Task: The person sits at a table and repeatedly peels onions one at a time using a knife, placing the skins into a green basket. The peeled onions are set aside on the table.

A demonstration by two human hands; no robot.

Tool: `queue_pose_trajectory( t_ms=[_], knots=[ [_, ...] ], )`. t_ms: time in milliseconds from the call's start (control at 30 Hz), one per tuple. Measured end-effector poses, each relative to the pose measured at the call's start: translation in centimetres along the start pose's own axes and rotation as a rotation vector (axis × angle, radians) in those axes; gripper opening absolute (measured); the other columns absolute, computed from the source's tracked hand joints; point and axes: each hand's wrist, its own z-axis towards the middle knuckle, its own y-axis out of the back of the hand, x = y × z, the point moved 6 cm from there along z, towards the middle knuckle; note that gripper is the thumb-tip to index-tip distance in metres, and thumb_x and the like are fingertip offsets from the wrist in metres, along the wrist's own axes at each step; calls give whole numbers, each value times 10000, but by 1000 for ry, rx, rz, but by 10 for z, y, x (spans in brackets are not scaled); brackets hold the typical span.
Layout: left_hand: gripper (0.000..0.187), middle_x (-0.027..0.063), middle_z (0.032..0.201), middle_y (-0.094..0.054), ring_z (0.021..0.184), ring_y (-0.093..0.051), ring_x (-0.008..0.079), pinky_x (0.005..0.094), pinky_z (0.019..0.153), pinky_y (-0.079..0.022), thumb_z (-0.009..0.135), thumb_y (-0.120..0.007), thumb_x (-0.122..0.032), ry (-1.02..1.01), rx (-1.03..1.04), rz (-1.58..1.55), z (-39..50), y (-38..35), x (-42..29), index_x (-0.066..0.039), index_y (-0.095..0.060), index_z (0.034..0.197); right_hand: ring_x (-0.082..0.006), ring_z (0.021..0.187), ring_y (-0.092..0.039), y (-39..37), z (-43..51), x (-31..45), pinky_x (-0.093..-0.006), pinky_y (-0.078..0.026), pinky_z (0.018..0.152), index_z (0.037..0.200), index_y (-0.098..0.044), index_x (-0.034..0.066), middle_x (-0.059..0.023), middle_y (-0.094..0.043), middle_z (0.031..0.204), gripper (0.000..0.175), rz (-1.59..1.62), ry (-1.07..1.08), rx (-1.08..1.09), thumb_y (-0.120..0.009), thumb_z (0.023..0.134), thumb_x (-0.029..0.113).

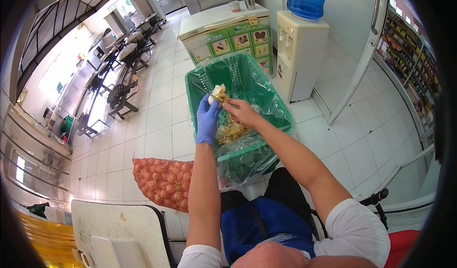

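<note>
My left hand (pixel 207 119) wears a blue disposable glove and grips a partly peeled white onion (pixel 218 90). Loose brownish skin hangs from the onion's right side. Bare, my right hand (pixel 244 112) holds a small knife at the onion; its thin blade (pixel 202 89) sticks out to the upper left, and the fingers cover the handle. Both hands are above a green plastic crate (pixel 242 153) lined with clear plastic. Inside the crate lies a heap of papery onion skins (pixel 232 132).
A mesh sack of onions (pixel 166 182) lies on the tiled floor at left. Nearby stands a white-topped table (pixel 107 218) bearing a white container (pixel 117 252). Beyond the crate are a chest freezer (pixel 221 28) and a water dispenser (pixel 301 50). A glass door (pixel 357 57) stands at right.
</note>
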Motion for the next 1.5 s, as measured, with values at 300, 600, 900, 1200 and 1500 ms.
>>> queue_pose_trajectory(
  t_ms=[300,600,900,1200,1500],
  knots=[
    [441,109,1300,-614,1155,-637,187,313,953,-576,1034,-682,-150,-59,-20,170,3,2,12,25,-530,1410,-96,515,-531,7,3,-11,-293,-400,501,1124,-766,9,11,-578,619,412,-37,-74,-108,-689,1015,398],
    [387,102,1241,-627,1096,-640,165,313,914,-580,1052,-669,-196,-155,-28,224,5,-2,19,25,-555,1348,-75,488,-492,7,0,-6,-278,-368,467,1127,-748,1,25,-548,604,385,-39,-104,-172,-695,1026,369],
    [418,117,1229,-644,1074,-653,179,312,892,-595,1036,-695,-229,-132,-74,211,3,-4,17,33,-549,1328,-69,464,-458,13,5,-11,-273,-332,434,958,-707,2,18,-538,607,357,-26,20,-242,-695,1035,351],
    [360,136,1288,-616,1133,-644,211,349,942,-590,1028,-579,-112,11,-47,58,9,10,22,25,-561,1361,-89,426,-439,10,-4,-1,-262,-320,400,955,-558,99,-24,-532,630,367,405,-253,-3,-662,1042,440],
    [442,159,1341,-622,1185,-652,272,387,1071,-549,1035,-498,13,-174,-25,187,-12,34,-8,64,-487,1474,-232,680,-685,23,19,-25,-387,-518,645,1026,-759,27,-152,-712,780,446,-477,3,-269,-681,990,465]
  ],
)
